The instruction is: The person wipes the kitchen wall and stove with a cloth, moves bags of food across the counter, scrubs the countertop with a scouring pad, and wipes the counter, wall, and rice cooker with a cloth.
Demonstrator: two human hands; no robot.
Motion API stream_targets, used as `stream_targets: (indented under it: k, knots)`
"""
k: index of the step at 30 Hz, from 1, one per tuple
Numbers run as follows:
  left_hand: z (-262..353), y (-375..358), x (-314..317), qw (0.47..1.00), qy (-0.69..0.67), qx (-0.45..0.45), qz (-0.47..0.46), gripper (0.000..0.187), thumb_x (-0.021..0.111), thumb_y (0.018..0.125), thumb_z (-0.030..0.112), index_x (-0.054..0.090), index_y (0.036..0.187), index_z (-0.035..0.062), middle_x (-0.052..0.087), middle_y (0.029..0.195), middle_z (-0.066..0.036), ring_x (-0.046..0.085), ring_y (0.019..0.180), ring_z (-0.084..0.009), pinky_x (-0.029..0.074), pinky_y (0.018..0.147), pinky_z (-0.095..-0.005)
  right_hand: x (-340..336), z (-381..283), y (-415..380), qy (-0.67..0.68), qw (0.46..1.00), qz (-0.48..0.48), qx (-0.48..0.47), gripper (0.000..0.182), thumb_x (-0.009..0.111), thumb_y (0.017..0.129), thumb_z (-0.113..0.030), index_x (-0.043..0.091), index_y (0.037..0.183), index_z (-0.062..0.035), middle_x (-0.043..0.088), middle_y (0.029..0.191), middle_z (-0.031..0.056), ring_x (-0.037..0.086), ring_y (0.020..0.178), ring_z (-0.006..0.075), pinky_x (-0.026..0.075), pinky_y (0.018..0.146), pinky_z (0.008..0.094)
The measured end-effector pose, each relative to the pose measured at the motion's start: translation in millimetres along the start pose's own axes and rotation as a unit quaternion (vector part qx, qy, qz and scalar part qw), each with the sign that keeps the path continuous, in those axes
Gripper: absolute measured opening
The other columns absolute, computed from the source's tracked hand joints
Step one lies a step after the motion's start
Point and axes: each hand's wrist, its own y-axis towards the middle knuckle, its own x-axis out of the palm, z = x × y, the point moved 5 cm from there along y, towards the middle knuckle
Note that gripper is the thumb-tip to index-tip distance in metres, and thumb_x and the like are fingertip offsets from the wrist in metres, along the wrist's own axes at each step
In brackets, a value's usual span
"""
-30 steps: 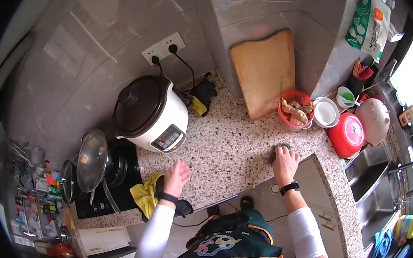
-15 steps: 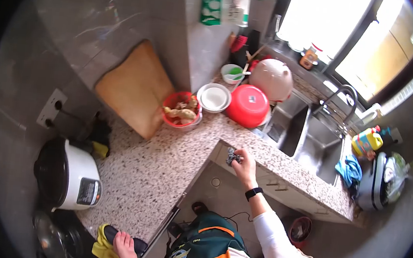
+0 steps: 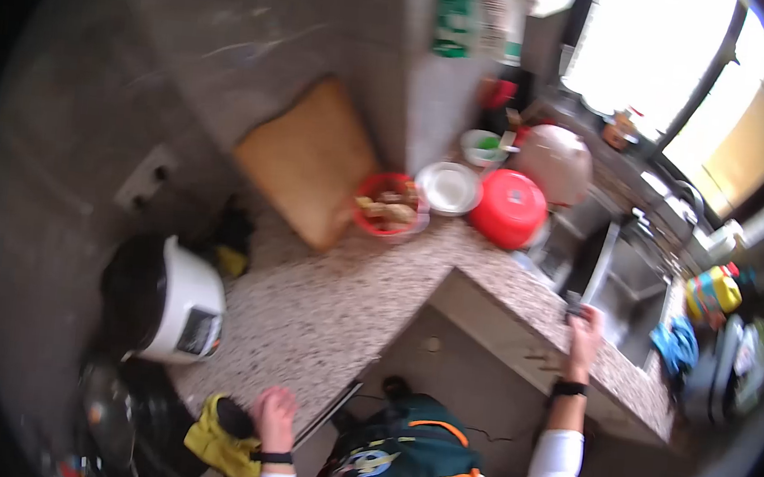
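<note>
My right hand (image 3: pixel 584 336) reaches over the counter's front edge by the sink, its fingers closed on a small dark grey scouring pad (image 3: pixel 573 302) that looks like steel wool. The double-bowl steel sink (image 3: pixel 632 308) lies just beyond it. My left hand (image 3: pixel 274 418) is over the speckled counter (image 3: pixel 324 324) near its lower front edge, its fingers smeared by motion. Just left of that hand is a yellow cloth (image 3: pixel 240 462) with a dark oval thing (image 3: pixel 234 418) on it.
A rice cooker (image 3: pixel 185 308) stands left. A wooden cutting board (image 3: pixel 312 160) leans on the wall beside a red bowl of food pieces (image 3: pixel 391 212). White bowls (image 3: pixel 449 188) and an upturned red basin (image 3: pixel 509 209) sit near the sink. A yellow bottle (image 3: pixel 712 292) and blue cloth (image 3: pixel 677 344) lie right.
My right hand has moved right with the scouring pad, from the counter's corner to the sink's front. My left hand has come off the yellow cloth. The whole view has shifted.
</note>
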Motion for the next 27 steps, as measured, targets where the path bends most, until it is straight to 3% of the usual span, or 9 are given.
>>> stream_targets:
  k: [3, 6, 7, 9, 11, 17, 19, 23, 27]
  knots:
    - [-5.8, -1.5, -1.7, 0.999, -0.05, 0.012, 0.009, 0.018, 0.06, 0.09, 0.017, 0.058, 0.107, 0.0113, 0.065, 0.1, -0.009, 0.064, 0.091, -0.0235, 0.051, 0.079, -0.0379, -39.6, 8.6, 39.1, -0.12, 0.983, 0.035, -0.134, 0.031, 0.063, 0.08, 0.001, 0.06, 0.111, -0.004, 0.06, 0.104, 0.0058, 0.058, 0.097, 0.0158, 0.05, 0.08, 0.0292]
    - [-4.8, -12.2, -5.4, 0.998, -0.034, 0.012, 0.042, 0.018, 0.06, 0.092, 0.018, 0.057, 0.108, 0.0095, 0.064, 0.099, -0.008, 0.064, 0.087, -0.0209, 0.051, 0.074, -0.0347, -89.7, 51.7, 104.8, -0.035, 0.991, 0.095, -0.092, 0.037, 0.062, 0.087, -0.006, 0.055, 0.122, 0.0022, 0.061, 0.116, 0.0109, 0.058, 0.108, 0.0196, 0.045, 0.095, 0.0315]
    - [-6.7, -14.8, -9.4, 0.998, -0.03, 0.01, 0.054, 0.02, 0.061, 0.093, 0.018, 0.057, 0.109, 0.0081, 0.064, 0.099, -0.007, 0.064, 0.086, -0.019, 0.051, 0.074, -0.0328, -95.7, 30.1, 107.4, -0.185, 0.97, 0.125, -0.097, 0.043, 0.062, 0.09, -0.013, 0.052, 0.128, 0.003, 0.061, 0.12, 0.0134, 0.058, 0.109, 0.0215, 0.044, 0.096, 0.0323]
    - [-10.0, -20.9, -23.8, 0.994, 0.014, 0.051, 0.096, 0.02, 0.06, 0.093, 0.018, 0.056, 0.11, 0.0075, 0.063, 0.099, -0.006, 0.064, 0.086, -0.0175, 0.051, 0.072, -0.0307, -111.0, 43.3, 133.4, -0.275, 0.944, 0.154, -0.095, 0.048, 0.059, 0.093, -0.024, 0.05, 0.132, 0.0021, 0.06, 0.124, 0.0162, 0.058, 0.113, 0.0265, 0.042, 0.099, 0.0354]
    - [-13.6, -26.9, -42.4, 0.984, 0.057, 0.086, 0.146, 0.02, 0.059, 0.094, 0.018, 0.056, 0.11, 0.007, 0.062, 0.099, -0.005, 0.063, 0.085, -0.0159, 0.05, 0.071, -0.0285, -97.4, 41.1, 138.8, -0.259, 0.947, 0.128, -0.138, 0.046, 0.057, 0.094, -0.023, 0.05, 0.131, 0.0019, 0.059, 0.125, 0.0168, 0.056, 0.116, 0.0262, 0.042, 0.099, 0.035]
    - [-33.2, -58.0, -101.9, 0.958, 0.0, 0.096, 0.271, 0.022, 0.058, 0.093, 0.018, 0.056, 0.113, 0.007, 0.061, 0.1, -0.003, 0.063, 0.083, -0.0137, 0.05, 0.069, -0.0272, 57.4, 73.3, 105.8, -0.064, 0.984, -0.159, -0.053, 0.031, 0.055, 0.096, -0.015, 0.056, 0.124, -0.0025, 0.062, 0.113, 0.0061, 0.059, 0.1, 0.0158, 0.048, 0.084, 0.0275]
    - [-45.1, -69.2, -118.2, 0.95, -0.025, 0.088, 0.3, 0.021, 0.059, 0.093, 0.018, 0.057, 0.111, 0.0075, 0.06, 0.101, -0.002, 0.063, 0.083, -0.0143, 0.05, 0.07, -0.0283, 134.7, 50.5, 58.1, -0.022, 0.957, -0.245, -0.152, 0.031, 0.057, 0.092, -0.008, 0.058, 0.123, -0.0042, 0.065, 0.107, 0.0113, 0.062, 0.093, 0.0186, 0.05, 0.081, 0.0289]
    - [-64.3, -95.3, -137.9, 0.943, -0.049, 0.065, 0.322, 0.022, 0.06, 0.091, 0.018, 0.055, 0.111, 0.0096, 0.06, 0.104, -0.005, 0.064, 0.088, -0.0192, 0.051, 0.072, -0.0318, 250.6, -51.5, -90.5, -0.067, 0.853, -0.471, -0.216, 0.029, 0.06, 0.086, -0.003, 0.062, 0.116, -0.0039, 0.066, 0.106, 0.0112, 0.064, 0.092, 0.0206, 0.052, 0.077, 0.0318]
    - [-82.4, -123.5, -157.5, 0.93, -0.058, 0.061, 0.357, 0.026, 0.058, 0.091, 0.016, 0.052, 0.114, 0.0051, 0.059, 0.103, -0.007, 0.065, 0.089, -0.0215, 0.053, 0.071, -0.0333, 315.5, -134.3, -231.9, -0.069, 0.667, -0.667, -0.324, 0.03, 0.063, 0.083, -0.003, 0.063, 0.113, -0.0026, 0.064, 0.109, 0.0137, 0.066, 0.091, 0.0249, 0.053, 0.08, 0.0337]
